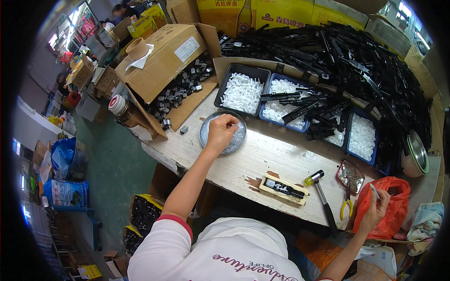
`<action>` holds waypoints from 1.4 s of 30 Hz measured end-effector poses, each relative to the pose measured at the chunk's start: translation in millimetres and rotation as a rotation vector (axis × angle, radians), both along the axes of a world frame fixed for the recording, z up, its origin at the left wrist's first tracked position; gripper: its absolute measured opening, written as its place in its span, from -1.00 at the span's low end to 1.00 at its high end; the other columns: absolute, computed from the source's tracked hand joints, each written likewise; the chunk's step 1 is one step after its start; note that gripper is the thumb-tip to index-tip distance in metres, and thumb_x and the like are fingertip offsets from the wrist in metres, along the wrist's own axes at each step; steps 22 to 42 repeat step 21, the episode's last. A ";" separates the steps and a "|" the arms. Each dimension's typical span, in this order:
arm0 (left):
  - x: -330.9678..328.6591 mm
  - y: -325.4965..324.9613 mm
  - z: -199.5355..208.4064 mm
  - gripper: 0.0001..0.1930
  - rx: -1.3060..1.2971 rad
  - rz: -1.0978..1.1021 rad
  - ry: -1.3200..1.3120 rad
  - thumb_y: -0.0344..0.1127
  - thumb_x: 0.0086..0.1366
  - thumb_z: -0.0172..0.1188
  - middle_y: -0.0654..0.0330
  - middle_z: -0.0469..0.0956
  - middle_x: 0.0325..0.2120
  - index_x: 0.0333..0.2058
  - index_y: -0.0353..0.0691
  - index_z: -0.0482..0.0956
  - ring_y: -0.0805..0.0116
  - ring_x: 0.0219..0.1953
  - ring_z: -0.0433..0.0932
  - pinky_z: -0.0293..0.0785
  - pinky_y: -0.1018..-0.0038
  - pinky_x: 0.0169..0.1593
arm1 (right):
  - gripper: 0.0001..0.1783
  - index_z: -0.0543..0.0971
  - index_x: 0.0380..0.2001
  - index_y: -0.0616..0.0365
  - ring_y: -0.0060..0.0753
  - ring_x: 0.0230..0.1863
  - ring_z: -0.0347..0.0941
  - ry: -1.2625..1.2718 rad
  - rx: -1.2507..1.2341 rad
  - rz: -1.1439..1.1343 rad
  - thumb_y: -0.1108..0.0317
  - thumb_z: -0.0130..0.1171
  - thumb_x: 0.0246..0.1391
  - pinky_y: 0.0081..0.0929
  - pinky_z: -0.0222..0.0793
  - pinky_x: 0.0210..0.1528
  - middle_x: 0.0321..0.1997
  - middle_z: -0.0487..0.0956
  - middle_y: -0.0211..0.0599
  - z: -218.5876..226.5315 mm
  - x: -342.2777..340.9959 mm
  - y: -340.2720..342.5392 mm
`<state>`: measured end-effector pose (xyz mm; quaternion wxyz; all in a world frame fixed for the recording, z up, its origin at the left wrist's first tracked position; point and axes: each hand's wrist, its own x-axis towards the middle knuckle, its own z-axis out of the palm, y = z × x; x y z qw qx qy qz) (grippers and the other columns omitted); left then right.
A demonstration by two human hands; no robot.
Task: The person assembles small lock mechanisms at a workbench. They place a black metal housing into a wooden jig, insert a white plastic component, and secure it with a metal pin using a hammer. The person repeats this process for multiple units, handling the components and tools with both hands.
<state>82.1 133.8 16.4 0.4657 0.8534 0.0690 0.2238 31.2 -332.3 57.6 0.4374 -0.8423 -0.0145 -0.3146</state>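
Observation:
My left hand (220, 133) is over a round metal bowl (203, 139) that holds a pale, shiny substance. Its fingertips are pinched together, and whatever may be between them is too small to make out. Far to the right, my right hand (376, 210) grips a small thin whitish stick (374, 190) above a red plastic bag (398, 187). Between my hands, a light wooden block (300, 200) holds a black part with a silver-grey piece at its left end. Beside it lies a hammer (323, 201) with a yellow-and-black head.
Yellow-handled pliers (348, 206) lie by a tin of small metal pieces (350, 174). Along the back, trays of white plastic parts (241, 92) stand before a heap of black parts (375, 79). Small metal blocks (180, 89) spill from a cardboard box (164, 56); a jar (123, 108) stands left.

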 end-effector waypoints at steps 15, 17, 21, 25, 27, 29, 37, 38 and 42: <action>-61.8 -88.7 19.5 -0.88 -0.900 -0.539 0.212 -0.51 0.08 0.20 0.26 0.44 -0.40 -0.36 -0.36 0.55 0.59 -0.45 0.44 0.40 0.70 -0.40 | -0.84 0.49 -0.43 0.24 -0.48 -0.45 0.33 0.365 0.094 0.760 0.53 0.21 -0.18 -0.58 0.23 -0.36 -0.46 0.45 -0.34 -13.7 0.2 170.1; -64.3 -92.9 22.5 -0.88 -0.891 -0.556 0.217 -0.51 0.08 0.20 0.26 0.44 -0.40 -0.36 -0.36 0.55 0.58 -0.45 0.44 0.40 0.70 -0.40 | -0.84 0.49 -0.42 0.23 -0.36 -0.44 0.36 0.207 -0.096 0.723 0.48 0.21 -0.16 -0.50 0.22 -0.33 -0.48 0.44 -0.29 -17.4 1.5 171.4; -65.4 -95.1 21.7 -0.85 -0.744 -0.562 0.205 -0.51 0.06 0.22 0.21 0.43 -0.40 -0.34 -0.35 0.55 0.49 -0.45 0.45 0.42 0.64 -0.38 | -0.81 0.51 -0.37 0.13 -0.22 -0.32 0.38 0.250 -0.359 0.693 0.43 0.21 -0.15 -0.39 0.18 -0.27 -0.37 0.46 -0.24 -18.0 -4.1 166.3; -65.4 -95.1 21.7 -0.85 -0.744 -0.562 0.205 -0.51 0.06 0.22 0.21 0.43 -0.40 -0.34 -0.35 0.55 0.49 -0.45 0.45 0.42 0.64 -0.38 | -0.81 0.51 -0.37 0.13 -0.22 -0.32 0.38 0.250 -0.359 0.693 0.43 0.21 -0.15 -0.39 0.18 -0.27 -0.37 0.46 -0.24 -18.0 -4.1 166.3; -65.4 -95.1 21.7 -0.85 -0.744 -0.562 0.205 -0.51 0.06 0.22 0.21 0.43 -0.40 -0.34 -0.35 0.55 0.49 -0.45 0.45 0.42 0.64 -0.38 | -0.81 0.51 -0.37 0.13 -0.22 -0.32 0.38 0.250 -0.359 0.693 0.43 0.21 -0.15 -0.39 0.18 -0.27 -0.37 0.46 -0.24 -18.0 -4.1 166.3; -65.4 -95.1 21.7 -0.85 -0.744 -0.562 0.205 -0.51 0.06 0.22 0.21 0.43 -0.40 -0.34 -0.35 0.55 0.49 -0.45 0.45 0.42 0.64 -0.38 | -0.81 0.51 -0.37 0.13 -0.22 -0.32 0.38 0.250 -0.359 0.693 0.43 0.21 -0.15 -0.39 0.18 -0.27 -0.37 0.46 -0.24 -18.0 -4.1 166.3; -65.4 -95.1 21.7 -0.85 -0.744 -0.562 0.205 -0.51 0.06 0.22 0.21 0.43 -0.40 -0.34 -0.35 0.55 0.49 -0.45 0.45 0.42 0.64 -0.38 | -0.81 0.51 -0.37 0.13 -0.22 -0.32 0.38 0.250 -0.359 0.693 0.43 0.21 -0.15 -0.39 0.18 -0.27 -0.37 0.46 -0.24 -18.0 -4.1 166.3; -65.4 -95.1 21.7 -0.85 -0.744 -0.562 0.205 -0.51 0.06 0.22 0.21 0.43 -0.40 -0.34 -0.35 0.55 0.49 -0.45 0.45 0.42 0.64 -0.38 | -0.81 0.51 -0.37 0.13 -0.22 -0.32 0.38 0.250 -0.359 0.693 0.43 0.21 -0.15 -0.39 0.18 -0.27 -0.37 0.46 -0.24 -18.0 -4.1 166.3; -65.4 -95.1 21.7 -0.85 -0.744 -0.562 0.205 -0.51 0.06 0.22 0.21 0.43 -0.40 -0.34 -0.35 0.55 0.49 -0.45 0.45 0.42 0.64 -0.38 | -0.81 0.51 -0.37 0.13 -0.22 -0.32 0.38 0.250 -0.359 0.693 0.43 0.21 -0.15 -0.39 0.18 -0.27 -0.37 0.46 -0.24 -18.0 -4.1 166.3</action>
